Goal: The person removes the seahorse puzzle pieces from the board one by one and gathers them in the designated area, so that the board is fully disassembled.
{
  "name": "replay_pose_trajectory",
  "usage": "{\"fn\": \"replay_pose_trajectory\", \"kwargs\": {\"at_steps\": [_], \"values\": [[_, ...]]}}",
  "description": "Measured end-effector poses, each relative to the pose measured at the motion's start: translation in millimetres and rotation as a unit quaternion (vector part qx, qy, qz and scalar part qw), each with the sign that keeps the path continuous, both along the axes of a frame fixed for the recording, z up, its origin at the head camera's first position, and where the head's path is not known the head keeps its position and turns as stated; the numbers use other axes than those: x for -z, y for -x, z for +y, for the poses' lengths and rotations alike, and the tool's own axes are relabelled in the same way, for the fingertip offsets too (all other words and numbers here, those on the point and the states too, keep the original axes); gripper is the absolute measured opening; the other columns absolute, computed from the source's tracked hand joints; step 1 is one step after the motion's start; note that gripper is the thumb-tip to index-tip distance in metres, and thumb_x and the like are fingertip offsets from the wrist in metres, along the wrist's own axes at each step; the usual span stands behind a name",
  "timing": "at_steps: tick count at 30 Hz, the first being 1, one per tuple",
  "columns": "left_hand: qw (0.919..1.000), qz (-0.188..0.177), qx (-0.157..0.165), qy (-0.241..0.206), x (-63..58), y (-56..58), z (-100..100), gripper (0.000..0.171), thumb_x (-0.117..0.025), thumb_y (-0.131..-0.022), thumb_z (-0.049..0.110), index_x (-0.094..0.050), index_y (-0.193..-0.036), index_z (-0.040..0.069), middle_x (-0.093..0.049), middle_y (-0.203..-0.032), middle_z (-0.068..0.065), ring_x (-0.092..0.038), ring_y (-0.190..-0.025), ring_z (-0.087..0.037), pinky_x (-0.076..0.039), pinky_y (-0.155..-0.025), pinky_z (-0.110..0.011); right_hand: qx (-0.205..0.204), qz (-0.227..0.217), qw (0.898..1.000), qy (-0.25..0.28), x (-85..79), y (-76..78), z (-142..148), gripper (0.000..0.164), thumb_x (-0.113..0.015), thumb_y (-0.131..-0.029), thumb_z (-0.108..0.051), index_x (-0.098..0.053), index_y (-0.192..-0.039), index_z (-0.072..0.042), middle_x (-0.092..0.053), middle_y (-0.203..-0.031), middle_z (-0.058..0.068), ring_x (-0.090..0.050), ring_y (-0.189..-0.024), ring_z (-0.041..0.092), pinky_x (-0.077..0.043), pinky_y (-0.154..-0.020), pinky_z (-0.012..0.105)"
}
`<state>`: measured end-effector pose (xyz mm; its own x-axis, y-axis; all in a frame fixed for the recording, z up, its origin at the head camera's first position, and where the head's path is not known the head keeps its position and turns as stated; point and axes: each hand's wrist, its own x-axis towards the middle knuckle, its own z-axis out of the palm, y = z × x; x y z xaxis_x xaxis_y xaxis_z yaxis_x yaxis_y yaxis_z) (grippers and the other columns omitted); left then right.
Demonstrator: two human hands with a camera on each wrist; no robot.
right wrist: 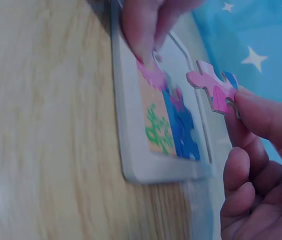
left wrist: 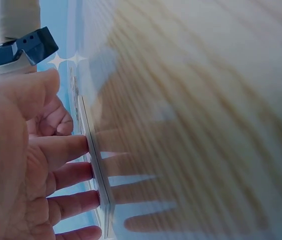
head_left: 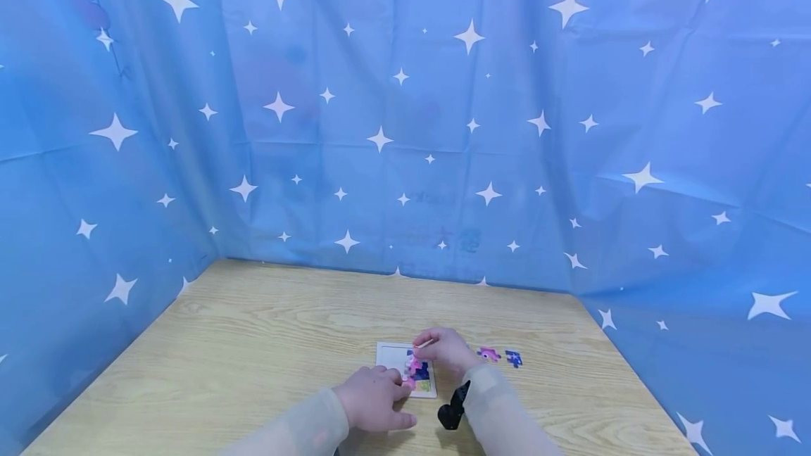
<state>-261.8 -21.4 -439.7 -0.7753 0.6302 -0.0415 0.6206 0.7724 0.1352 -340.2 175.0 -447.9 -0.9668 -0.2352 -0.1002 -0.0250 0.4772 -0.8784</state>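
A white puzzle tray (head_left: 391, 345) lies on the table, partly filled with joined pieces. Between thumb and fingers, my right hand (head_left: 448, 352) pinches a pink and blue jigsaw piece (right wrist: 216, 90), held just above the tray's far right part. My left hand (head_left: 374, 400) lies over the tray's near left corner with fingers extended. In the right wrist view its fingertips (right wrist: 142, 35) press on a pink piece (right wrist: 153, 77) inside the tray. Beside that piece sit a sand-coloured section with green plants (right wrist: 156, 130) and dark blue pieces (right wrist: 183, 132).
Right of the tray lie a loose pink piece with an eye (head_left: 488, 354) and a loose blue piece (head_left: 514, 358). A black wrist camera (head_left: 453, 410) is strapped to the right wrist. Blue star-patterned curtain (head_left: 405, 174) surrounds the wooden table (head_left: 253, 343).
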Motion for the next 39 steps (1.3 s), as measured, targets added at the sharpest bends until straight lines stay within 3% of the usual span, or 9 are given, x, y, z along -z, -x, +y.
{"fn": "replay_pose_trajectory", "kwargs": {"at_steps": [7,18,23,30,34,39], "values": [[1.0000,0.005,-0.002,0.001,-1.0,-2.2,-1,0.062,-0.049,-0.088,0.066,-0.059,-0.133,0.025,-0.058,-0.122,0.009,-0.052,-0.107,-0.012,-0.044,-0.092,-0.037,0.027,-0.003,1.000,-0.002,-4.0,-1.5,17,0.020,-0.075,-0.083,-0.015,-0.069,-0.100,-0.006,-0.064,-0.095,0.005,-0.056,-0.091,0.023,-0.040,-0.083,0.046],[0.9999,-0.008,-0.011,0.002,-3.3,-3.5,-1,0.062,-0.049,-0.088,0.065,-0.058,-0.134,0.026,-0.056,-0.126,0.008,-0.051,-0.114,-0.014,-0.043,-0.096,-0.038,0.053,-0.022,0.997,0.043,-3.4,-3.8,51,0.018,-0.072,-0.083,-0.005,-0.064,-0.098,0.000,-0.059,-0.100,0.010,-0.054,-0.084,0.023,-0.047,-0.075,0.036],[0.9999,-0.007,-0.011,0.002,-2.5,-3.4,-1,0.062,-0.049,-0.088,0.065,-0.058,-0.135,0.026,-0.056,-0.128,0.007,-0.050,-0.116,-0.014,-0.042,-0.096,-0.038,0.082,-0.018,0.996,0.027,-4.1,-6.7,67,0.017,-0.072,-0.081,-0.004,-0.065,-0.096,-0.001,-0.060,-0.106,0.010,-0.056,-0.087,0.022,-0.047,-0.078,0.038],[1.0000,-0.001,-0.008,0.004,-1.9,-3.1,-1,0.061,-0.049,-0.088,0.066,-0.059,-0.134,0.026,-0.057,-0.126,0.007,-0.051,-0.113,-0.014,-0.043,-0.095,-0.037,0.085,-0.005,0.996,0.016,-1.1,-8.7,91,0.016,-0.072,-0.081,-0.003,-0.064,-0.095,0.002,-0.061,-0.091,0.008,-0.056,-0.082,0.021,-0.043,-0.078,0.036],[0.9999,-0.007,-0.010,0.002,-2.6,-3.2,-1,0.061,-0.050,-0.088,0.065,-0.059,-0.134,0.026,-0.056,-0.127,0.007,-0.051,-0.114,-0.014,-0.042,-0.096,-0.038,0.100,-0.012,0.995,0.005,-1.3,-10.7,101,0.015,-0.071,-0.080,-0.001,-0.065,-0.094,0.001,-0.060,-0.090,0.008,-0.054,-0.083,0.023,-0.041,-0.077,0.036],[0.9999,-0.011,-0.011,-0.002,-2.0,-2.8,-1,0.061,-0.050,-0.088,0.065,-0.059,-0.134,0.026,-0.056,-0.128,0.006,-0.051,-0.116,-0.016,-0.042,-0.098,-0.038,0.114,-0.025,0.993,-0.013,-1.8,-11.1,112,0.016,-0.073,-0.079,-0.003,-0.066,-0.094,-0.001,-0.065,-0.106,0.011,-0.055,-0.094,0.025,-0.041,-0.084,0.043]]}}
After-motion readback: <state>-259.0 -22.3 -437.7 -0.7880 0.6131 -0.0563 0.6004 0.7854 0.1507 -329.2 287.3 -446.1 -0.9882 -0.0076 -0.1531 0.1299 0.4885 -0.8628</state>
